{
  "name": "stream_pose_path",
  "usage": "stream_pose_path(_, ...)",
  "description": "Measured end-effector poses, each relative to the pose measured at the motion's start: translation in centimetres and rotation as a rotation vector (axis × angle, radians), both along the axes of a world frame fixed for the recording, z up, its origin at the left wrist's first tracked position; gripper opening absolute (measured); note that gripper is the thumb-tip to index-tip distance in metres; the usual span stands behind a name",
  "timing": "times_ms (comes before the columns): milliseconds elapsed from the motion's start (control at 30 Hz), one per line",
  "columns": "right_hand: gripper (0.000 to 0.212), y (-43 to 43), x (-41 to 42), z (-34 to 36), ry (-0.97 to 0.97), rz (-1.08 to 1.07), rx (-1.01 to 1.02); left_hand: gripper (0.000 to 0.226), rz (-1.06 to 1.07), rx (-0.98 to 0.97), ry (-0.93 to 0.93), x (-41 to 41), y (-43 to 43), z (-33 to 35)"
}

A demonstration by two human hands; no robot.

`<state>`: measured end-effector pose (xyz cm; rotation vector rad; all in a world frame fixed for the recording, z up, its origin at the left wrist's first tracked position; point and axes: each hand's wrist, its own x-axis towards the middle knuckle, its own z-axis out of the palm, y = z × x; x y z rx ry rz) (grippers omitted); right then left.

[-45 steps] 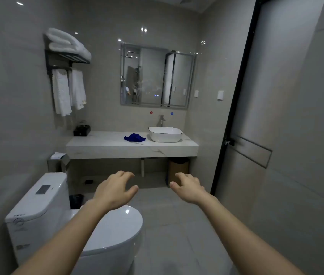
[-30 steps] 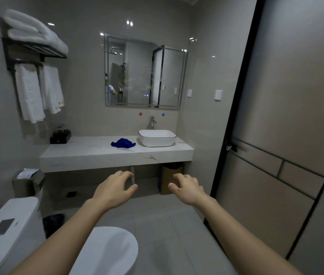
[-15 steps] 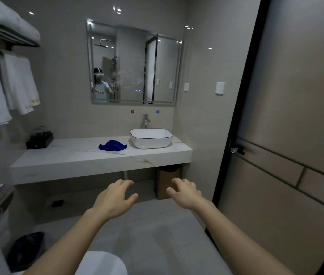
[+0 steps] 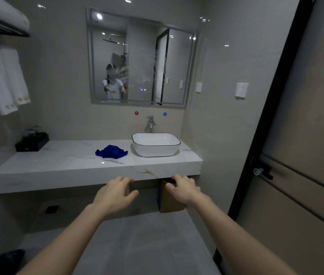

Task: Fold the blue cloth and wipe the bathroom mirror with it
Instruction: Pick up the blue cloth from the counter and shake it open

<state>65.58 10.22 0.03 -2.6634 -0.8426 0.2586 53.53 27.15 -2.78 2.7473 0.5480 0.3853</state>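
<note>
Two empty hands short of the vanity

Both hands reach forward in the near air: the left hand (image 4: 115,195) and the right hand (image 4: 183,188) have loosely curved fingers and hold nothing. Farther off, the blue cloth (image 4: 111,152) lies crumpled on the marble counter (image 4: 62,161), just left of the white basin (image 4: 155,144). On the far wall above hangs the mirror (image 4: 140,58), streaked.

There is one mirror (image 4: 140,56), one cloth (image 4: 111,151), one sink (image 4: 155,144), one tap (image 4: 150,124) and one counter (image 4: 58,161). There are two hands, a left hand (image 4: 115,195) and a right hand (image 4: 185,188). There are two dots, a red dot (image 4: 136,113) and a blue dot (image 4: 164,114), and one black box (image 4: 32,141).
</note>
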Motion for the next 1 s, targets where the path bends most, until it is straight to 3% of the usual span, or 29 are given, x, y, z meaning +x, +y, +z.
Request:
stream_pose_path(533, 0.050, 16.8, 19.8, 1.2, -0.109, 0.088, -0.005, 0.046, 0.079, 0.132, -0.072, 20.4, 15.4, 2.5)
stream_pose_path(1000, 0.048, 25.5, 38.1, -2.2, -0.055, 0.145, -0.017, 0.044, 0.199, 0.141, 0.073, 36.5, 23.6, -0.9)
